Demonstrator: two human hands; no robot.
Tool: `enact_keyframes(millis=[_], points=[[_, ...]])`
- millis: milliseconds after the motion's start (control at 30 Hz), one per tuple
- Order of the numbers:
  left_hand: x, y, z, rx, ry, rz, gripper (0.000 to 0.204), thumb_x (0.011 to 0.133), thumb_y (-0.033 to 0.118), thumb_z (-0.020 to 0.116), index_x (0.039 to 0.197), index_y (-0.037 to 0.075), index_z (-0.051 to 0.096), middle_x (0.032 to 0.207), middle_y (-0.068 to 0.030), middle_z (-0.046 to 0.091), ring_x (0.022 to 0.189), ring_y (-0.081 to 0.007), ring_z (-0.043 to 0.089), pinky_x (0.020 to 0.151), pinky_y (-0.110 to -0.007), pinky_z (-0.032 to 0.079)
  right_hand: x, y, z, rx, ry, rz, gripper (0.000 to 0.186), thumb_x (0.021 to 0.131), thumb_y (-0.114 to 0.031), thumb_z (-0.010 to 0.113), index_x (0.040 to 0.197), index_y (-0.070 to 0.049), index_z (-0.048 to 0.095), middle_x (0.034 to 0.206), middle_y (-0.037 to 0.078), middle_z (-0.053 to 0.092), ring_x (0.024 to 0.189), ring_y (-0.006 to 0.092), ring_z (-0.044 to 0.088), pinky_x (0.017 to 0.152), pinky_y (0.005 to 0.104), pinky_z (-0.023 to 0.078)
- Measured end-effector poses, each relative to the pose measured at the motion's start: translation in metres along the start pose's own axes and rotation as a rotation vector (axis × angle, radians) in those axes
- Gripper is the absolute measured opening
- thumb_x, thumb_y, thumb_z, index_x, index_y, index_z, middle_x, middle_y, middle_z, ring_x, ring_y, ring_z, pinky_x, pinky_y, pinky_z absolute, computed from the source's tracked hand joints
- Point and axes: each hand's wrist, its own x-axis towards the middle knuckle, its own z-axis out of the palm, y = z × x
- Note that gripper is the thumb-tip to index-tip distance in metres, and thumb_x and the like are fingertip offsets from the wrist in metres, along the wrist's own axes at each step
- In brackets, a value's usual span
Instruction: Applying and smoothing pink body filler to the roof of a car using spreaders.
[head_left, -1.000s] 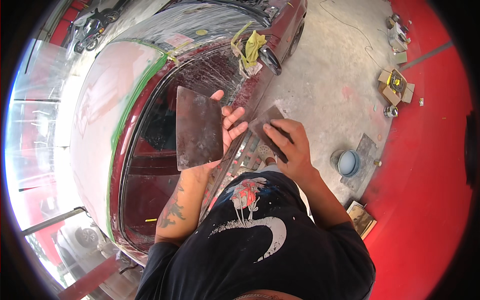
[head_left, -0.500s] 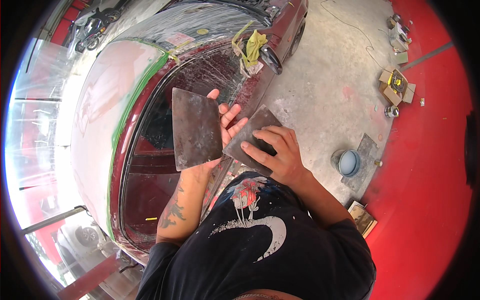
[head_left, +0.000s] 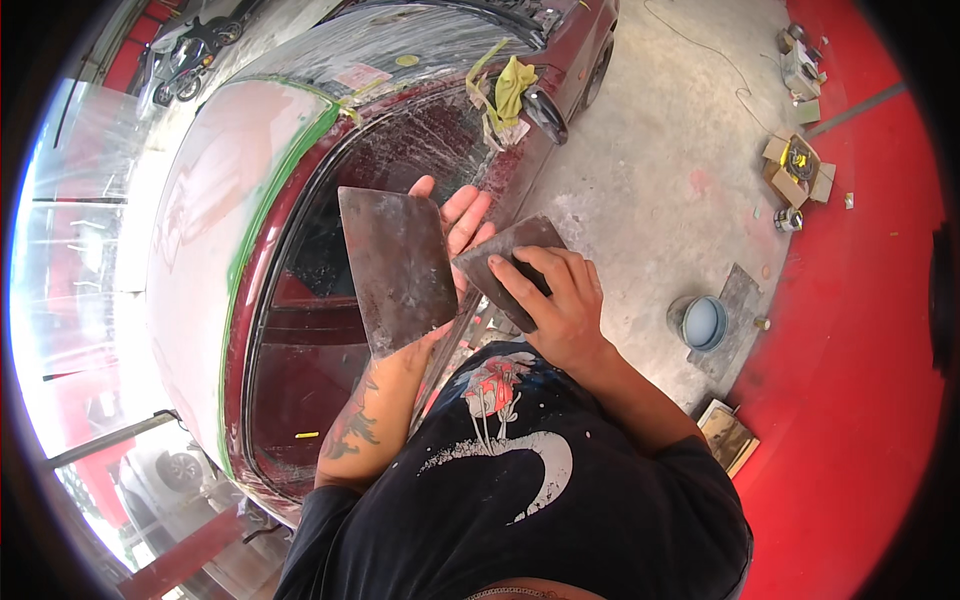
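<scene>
My left hand (head_left: 466, 218) is palm up with its fingers stretched out, bearing a dark grey-brown rectangular plate (head_left: 397, 270), thin and flat. The plate hides most of the palm and thumb. In my right hand (head_left: 568, 308) is a second dark plate (head_left: 485, 272) of similar look, tilted and gripped from above with fingertips on its face. Its left corner comes close to the first plate and overlaps the left fingers in view; whether they touch I cannot tell. Both plates are above the side of a dark red car (head_left: 232, 400).
Green tape (head_left: 295, 145) edges the car's pale roof (head_left: 205, 190). A yellow-green cloth (head_left: 513, 85) hangs by the side mirror (head_left: 545, 115). On the concrete floor at right stand a bucket of cloudy liquid (head_left: 703, 324), a tin (head_left: 788, 219) and an open cardboard box (head_left: 822, 183).
The left plate has turned slightly and shifted a little lower. My right hand has tipped its plate further, so less of its face shows.
</scene>
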Motion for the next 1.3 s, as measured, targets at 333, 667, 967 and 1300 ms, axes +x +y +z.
enact_keyframes(millis=[333,667,967,1300], points=[[-0.003,0.007,-0.001,-0.009,0.056,-0.016,0.05,0.1,0.038,0.039,0.138,0.006,0.036,0.139,-0.0291,0.038,0.132,-0.0425,0.038,0.107,-0.051,0.038,0.003,-0.008,-0.006,0.006,-0.091,0.077,0.071,0.052,-0.003,0.071,0.121,-0.017,0.064,0.108,0.005,0.057,0.089,0.0261,0.052,0.073,0.038,0.042],[-0.007,0.011,-0.004,0.056,0.088,-0.025,0.051,0.1,0.038,0.042,0.139,0.006,0.035,0.138,-0.0307,0.038,0.128,-0.0464,0.04,0.104,-0.054,0.04,0.001,-0.013,-0.002,-0.013,-0.117,0.094,0.067,0.053,-0.001,0.07,0.119,-0.016,0.065,0.105,0.004,0.058,0.086,0.0253,0.053,0.07,0.0378,0.043],[-0.01,0.015,-0.013,0.056,0.112,-0.025,0.051,0.099,0.039,0.042,0.139,0.007,0.034,0.138,-0.0301,0.038,0.128,-0.0463,0.041,0.102,-0.055,0.043,0.001,-0.013,0.004,-0.027,-0.128,0.097,0.065,0.055,0.001,0.067,0.119,-0.014,0.064,0.102,0.004,0.058,0.083,0.025,0.053,0.067,0.0362,0.045],[-0.017,0.023,-0.044,-0.125,0.006,-0.141,0.052,0.098,0.038,0.047,0.139,0.008,0.037,0.098,-0.0103,0.054,0.075,-0.0201,0.052,0.059,-0.031,0.042,-0.005,0.043,0.003,0.675,0.033,0.815,0.031,0.078,0.012,0.053,0.104,-0.004,0.057,0.096,0.009,0.062,0.09,0.02,0.06,0.079,0.0305,0.048]])
